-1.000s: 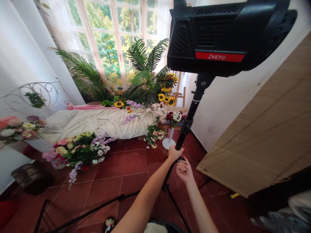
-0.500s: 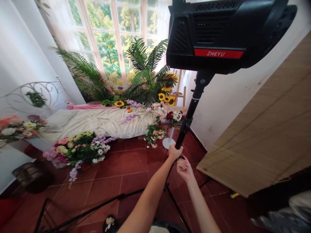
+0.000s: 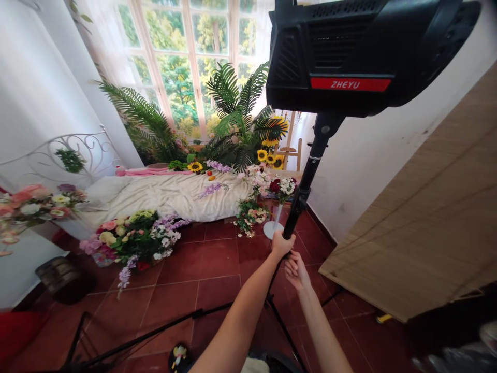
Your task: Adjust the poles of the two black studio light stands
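Note:
A big black studio light [image 3: 334, 57] with a red ZHEYU label sits atop the black light stand [image 3: 305, 178], close to me at the upper right. My left hand [image 3: 283, 243] is wrapped round the stand's pole. Just below it, my right hand [image 3: 297, 270] is closed, fingers curled, pinching a small dark knob at the side of the pole. That knob is mostly hidden by the fingers. The stand's thin black legs [image 3: 155, 329] spread low over the floor below my arms.
Ahead, a bed with a cream cover [image 3: 174, 194] stands under a window [image 3: 190, 67]. Flower bunches [image 3: 135, 235], palm leaves [image 3: 236, 114] and a white round-based stand [image 3: 273, 229] surround it. A wooden panel [image 3: 419, 207] leans at right; a barrel-like object [image 3: 62, 277] lies left.
The room has shifted slightly to the right in view as my head turned a little left. Both hands keep their places on the light stand.

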`<state>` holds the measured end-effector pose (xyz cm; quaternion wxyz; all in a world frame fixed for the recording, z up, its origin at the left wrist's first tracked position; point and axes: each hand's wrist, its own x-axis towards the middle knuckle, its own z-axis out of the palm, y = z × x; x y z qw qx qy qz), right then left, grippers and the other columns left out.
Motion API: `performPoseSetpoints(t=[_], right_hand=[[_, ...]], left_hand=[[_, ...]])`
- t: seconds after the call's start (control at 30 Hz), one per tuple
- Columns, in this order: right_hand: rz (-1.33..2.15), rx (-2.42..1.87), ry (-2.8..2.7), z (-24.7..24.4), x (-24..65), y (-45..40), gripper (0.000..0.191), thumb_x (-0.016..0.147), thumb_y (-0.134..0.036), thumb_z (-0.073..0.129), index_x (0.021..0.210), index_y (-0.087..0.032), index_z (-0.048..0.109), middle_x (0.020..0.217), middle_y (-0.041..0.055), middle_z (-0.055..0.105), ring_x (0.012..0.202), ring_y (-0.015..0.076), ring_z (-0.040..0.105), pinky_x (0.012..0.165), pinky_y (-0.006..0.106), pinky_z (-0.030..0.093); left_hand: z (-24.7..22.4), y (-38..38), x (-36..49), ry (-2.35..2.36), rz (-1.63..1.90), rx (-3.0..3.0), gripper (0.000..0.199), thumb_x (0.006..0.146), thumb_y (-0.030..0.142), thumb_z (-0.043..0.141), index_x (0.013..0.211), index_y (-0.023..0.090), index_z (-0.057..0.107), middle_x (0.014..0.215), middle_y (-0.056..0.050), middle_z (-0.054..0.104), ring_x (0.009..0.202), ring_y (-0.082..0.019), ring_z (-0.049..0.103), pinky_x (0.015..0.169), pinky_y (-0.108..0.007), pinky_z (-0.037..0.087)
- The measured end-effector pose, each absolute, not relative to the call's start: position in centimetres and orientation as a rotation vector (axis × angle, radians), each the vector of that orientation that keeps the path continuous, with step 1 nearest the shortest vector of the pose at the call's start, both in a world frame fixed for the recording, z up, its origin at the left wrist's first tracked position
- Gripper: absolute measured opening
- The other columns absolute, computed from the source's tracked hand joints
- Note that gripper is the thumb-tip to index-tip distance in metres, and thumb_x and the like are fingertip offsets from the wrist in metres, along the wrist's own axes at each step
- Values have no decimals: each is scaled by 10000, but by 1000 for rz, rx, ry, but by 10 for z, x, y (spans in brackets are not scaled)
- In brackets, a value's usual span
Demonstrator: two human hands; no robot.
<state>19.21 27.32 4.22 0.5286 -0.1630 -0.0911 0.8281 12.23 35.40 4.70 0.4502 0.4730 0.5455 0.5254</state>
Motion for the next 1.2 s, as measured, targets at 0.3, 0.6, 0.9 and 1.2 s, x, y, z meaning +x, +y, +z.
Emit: performPoseSetpoints(t=[0.3,0.6,0.9,1.2], right_hand=[[2003,-654,-658,48,205,270,363,765,-418,589,589,-203,355,336,-122,290,271,19,123,275,142,133],[1495,-1229,-1639,46,225,283,426,805,-588,393,654,-193,441,461,2,561,338,85,375,374,209,241],[797,-1299,-1928,94,253,289,542,608,-381,727,1095,-236,537,924,61,637,833,224,602,730,335,449],[630,-917,-1518,197,179,325,739,643,-424,698,1250,-194,345,1052,88,589,889,205,594,803,368,483]], left_hand=[[47,354,124,1373,1288,1255,201,638,263,587,510,123,519,433,-13,530,420,-119,550,375,-171,368],[47,354,125,1391,1283,1281,216,658,262,575,500,126,519,424,-19,533,389,-111,525,379,-181,375],[44,356,125,1368,1289,1270,238,652,289,588,500,128,503,430,-9,519,400,-105,509,380,-178,356],[53,352,120,1299,1292,1318,211,621,250,623,501,120,507,477,-17,546,437,-91,494,410,-175,373]])
